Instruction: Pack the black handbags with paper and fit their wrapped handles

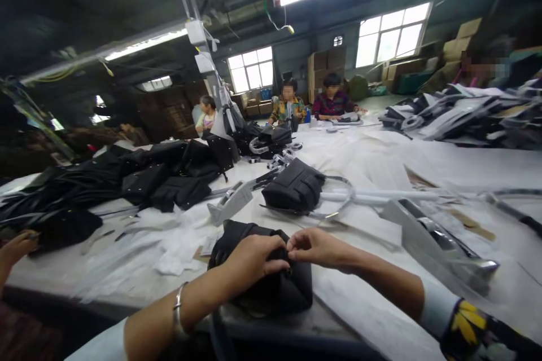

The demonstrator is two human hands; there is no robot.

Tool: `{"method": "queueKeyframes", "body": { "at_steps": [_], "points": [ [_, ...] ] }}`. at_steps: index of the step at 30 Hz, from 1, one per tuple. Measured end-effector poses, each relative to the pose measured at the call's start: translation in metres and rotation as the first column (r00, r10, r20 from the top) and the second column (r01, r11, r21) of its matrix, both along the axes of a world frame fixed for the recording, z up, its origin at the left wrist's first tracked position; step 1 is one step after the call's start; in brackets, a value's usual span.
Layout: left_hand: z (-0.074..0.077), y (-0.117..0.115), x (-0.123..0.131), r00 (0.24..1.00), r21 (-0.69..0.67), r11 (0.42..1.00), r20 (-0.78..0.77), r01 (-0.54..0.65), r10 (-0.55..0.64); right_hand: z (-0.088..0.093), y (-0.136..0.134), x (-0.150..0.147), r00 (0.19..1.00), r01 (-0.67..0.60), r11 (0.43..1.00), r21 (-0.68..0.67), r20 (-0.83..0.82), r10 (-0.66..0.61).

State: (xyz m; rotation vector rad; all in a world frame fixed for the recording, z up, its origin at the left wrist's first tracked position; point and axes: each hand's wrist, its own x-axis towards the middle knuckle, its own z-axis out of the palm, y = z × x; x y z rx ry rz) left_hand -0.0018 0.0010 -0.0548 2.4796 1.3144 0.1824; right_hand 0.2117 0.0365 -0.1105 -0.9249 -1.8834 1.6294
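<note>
A black bag (292,287) sits at the table's front edge, right before me. My left hand (258,256) is closed over its upper side, thumb and fingers gripping the material near a small metal fitting (288,272). Just to the right, my right hand (315,248) pinches at the bag's upper edge, its fingertips almost against the left ones. The exact bit between the right fingertips is too small to make out. Beyond my hands lies another black bag (293,185) with a wrapped, looped handle (349,192).
Black bags (169,172) are heaped at left, near another person's hand (21,248). Grey tape dispensers (231,201) (436,242) flank the middle. White wrapping sheets (178,242) spread over the table. More pieces (470,113) pile up at far right; several people sit across.
</note>
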Motion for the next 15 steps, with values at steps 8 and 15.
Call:
{"method": "queueKeyframes", "body": {
  "at_steps": [8,15],
  "points": [
    [0.009,-0.013,0.001,0.993,0.113,0.994,-0.119,0.002,0.012,0.014,-0.004,0.000,0.997,-0.049,0.999,-0.011,0.062,0.050],
    [0.011,-0.018,0.004,0.991,0.159,0.987,-0.134,0.003,0.018,0.018,-0.011,0.018,0.995,-0.013,0.995,-0.099,0.100,0.023]
  ]
}}
